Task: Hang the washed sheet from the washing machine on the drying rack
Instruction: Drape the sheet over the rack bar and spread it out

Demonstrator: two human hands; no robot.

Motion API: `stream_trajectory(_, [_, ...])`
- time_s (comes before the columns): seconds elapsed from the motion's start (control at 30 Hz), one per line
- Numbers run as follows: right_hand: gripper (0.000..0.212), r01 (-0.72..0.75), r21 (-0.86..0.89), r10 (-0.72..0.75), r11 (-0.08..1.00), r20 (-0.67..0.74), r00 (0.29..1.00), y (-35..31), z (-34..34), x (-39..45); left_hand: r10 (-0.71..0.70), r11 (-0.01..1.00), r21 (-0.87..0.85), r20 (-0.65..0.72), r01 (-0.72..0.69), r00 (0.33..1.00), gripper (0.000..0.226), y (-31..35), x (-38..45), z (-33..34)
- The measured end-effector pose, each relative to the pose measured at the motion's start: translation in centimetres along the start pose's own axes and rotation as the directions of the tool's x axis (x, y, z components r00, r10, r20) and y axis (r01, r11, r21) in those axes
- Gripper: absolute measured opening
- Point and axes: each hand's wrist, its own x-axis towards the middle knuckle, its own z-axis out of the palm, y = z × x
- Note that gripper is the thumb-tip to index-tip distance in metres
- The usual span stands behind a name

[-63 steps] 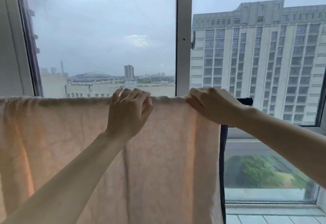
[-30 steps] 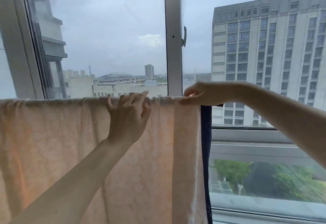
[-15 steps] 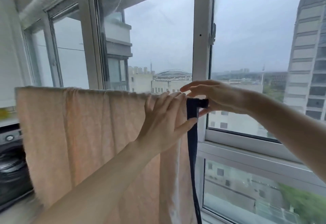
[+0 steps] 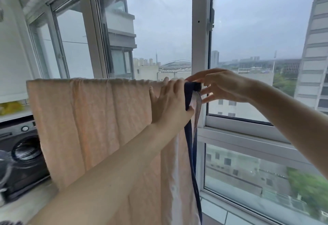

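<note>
Here, one sheet (image 4: 92, 118) (peach) hangs; left hand (image 4: 168, 104) pinches its edge, right hand's (image 4: 223, 86) grip splayed.

Overcast daylight through white-framed windows (image 4: 200, 29) overlooking city.

We see soft, grey daylight coming through the windows (image 4: 159, 29) from an overcast sky, backlighting the peach sheet (image 4: 92, 122) so it glows faintly. Shadows are weak. Wide-angle distortion bends the window frames at the edges, and the lower-left corner near the washing machine (image 4: 21, 153) is blurred.
</note>
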Motion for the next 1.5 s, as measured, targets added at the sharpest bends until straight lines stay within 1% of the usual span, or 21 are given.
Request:
stream_trajectory(0.13, [0.053,-0.021,-0.073,0.027,0.997,0.096,0.995,0.8,0.2,-0.4,-0.009,1.0,0.011,0.004,0.009,1.0,0.065,-0.4,-0.2,-0.1])
stream_trajectory(0.2, [0.047,0.006,-0.204,0.004,0.979,0.045,0.999,1.0,1.1,-0.2,0.016,0.999,0.028,-0.018,-0.015,1.0,0.063,-0.4,-0.2,-0.6])
stream_trajectory(0.23, [0.043,0.058,-0.384,-0.068,0.922,-0.014,0.998,1.0,1.4,0.2,0.021,1.0,0.019,-0.027,-0.02,0.999,0.059,-0.5,-0.2,-1.1])
stream_trajectory(0.3, [0.034,0.116,-0.742,-0.27,0.661,-0.091,0.958,1.0,1.7,1.2,0.006,1.0,-0.028,-0.038,-0.007,0.999,0.054,-1.1,0.1,-2.0])
stream_trajectory(0.33, [0.033,0.093,-0.817,-0.343,0.569,-0.134,0.93,1.1,1.5,1.5,-0.002,0.999,-0.04,-0.051,0.0,0.999,0.055,-1.5,0.2,-2.4])
stream_trajectory(0.4, [0.033,0.051,-0.842,-0.455,0.538,-0.239,0.858,1.4,1.1,1.4,-0.001,1.0,-0.022,-0.079,-0.001,0.997,0.057,-2.3,-0.1,-2.5])
stream_trajectory(0.47, [0.019,0.043,-0.849,-0.496,0.527,-0.266,0.827,2.3,1.4,0.8,-0.001,1.0,-0.004,-0.06,0.0,0.998,0.065,-2.8,-0.9,-1.8])
stream_trajectory(0.53, [0.004,0.007,-0.832,-0.382,0.555,-0.248,0.89,3.7,2.4,0.5,0.005,0.999,0.035,-0.043,-0.003,0.999,0.076,-3.0,-1.8,-0.9])
stream_trajectory(0.6, [0.012,-0.077,-0.704,-0.141,0.706,-0.246,0.959,5.3,3.2,0.2,0.013,0.995,0.104,-0.044,-0.008,0.999,0.085,-3.1,-2.4,-0.4])
stream_trajectory(0.67, [0.012,-0.191,-0.555,0.102,0.809,-0.188,0.977,7.3,3.3,-0.2,0.016,0.985,0.171,0.0,-0.015,1.0,0.092,-3.1,-3.0,-0.2])
stream_trajectory(0.7, [0.011,-0.23,-0.538,0.19,0.811,-0.13,0.973,8.6,3.4,-0.5,0.015,0.981,0.195,0.027,-0.019,1.0,0.097,-3.2,-3.5,0.1])
stream_trajectory(0.77, [0.016,-0.272,-0.579,0.297,0.768,-0.055,0.953,11.9,4.0,-0.9,0.012,0.978,0.205,0.106,-0.033,0.994,0.103,-3.5,-5.1,0.8])
stream_trajectory(0.9, [0.008,-0.35,-0.678,0.469,0.646,-0.009,0.883,16.9,5.3,-2.4,-0.083,0.977,0.215,0.323,0.013,0.943,0.083,-4.7,-8.0,2.1])
stream_trajectory(0.97, [0.01,-0.328,-0.777,0.456,0.537,-0.059,0.888,17.4,4.8,-2.9,-0.105,0.966,0.257,0.335,0.016,0.936,0.08,-5.2,-8.4,2.4])
stream_trajectory(1.07, [0.009,-0.292,-0.874,0.342,0.388,-0.158,0.926,17.1,4.0,-2.8,-0.094,0.983,0.179,0.293,0.042,0.951,0.065,-5.1,-8.4,2.6])
stream_trajectory(1.13, [0.011,-0.328,-0.841,0.479,0.431,-0.096,0.873,16.8,4.5,-3.0,-0.088,0.995,0.063,0.289,0.072,0.953,0.042,-4.3,-8.4,2.4])
stream_trajectory(1.2, [0.029,-0.43,-0.743,0.658,0.512,0.018,0.752,16.1,5.4,-3.5,-0.069,0.997,0.003,0.264,0.071,0.962,0.03,-3.2,-8.5,2.3])
stream_trajectory(1.27, [0.038,-0.436,-0.709,0.699,0.554,0.112,0.706,15.1,5.8,-3.7,-0.053,0.998,-0.03,0.195,0.06,0.979,0.023,-2.4,-8.3,2.0])
stream_trajectory(1.37, [0.043,-0.358,-0.662,0.574,0.658,0.133,0.808,13.1,5.4,-3.1,0.002,0.998,-0.057,0.031,0.0,1.0,0.016,-1.7,-7.4,1.4])
stream_trajectory(1.43, [0.038,-0.281,-0.541,0.395,0.793,0.104,0.913,11.2,5.1,-2.5,0.017,0.999,-0.033,-0.009,-0.017,1.0,0.015,-1.4,-6.4,1.1])
stream_trajectory(1.5, [0.027,-0.174,-0.407,0.192,0.896,0.002,0.981,9.5,5.1,-2.3,-0.017,0.999,-0.029,-0.001,0.017,1.0,0.017,-1.2,-5.7,1.0])
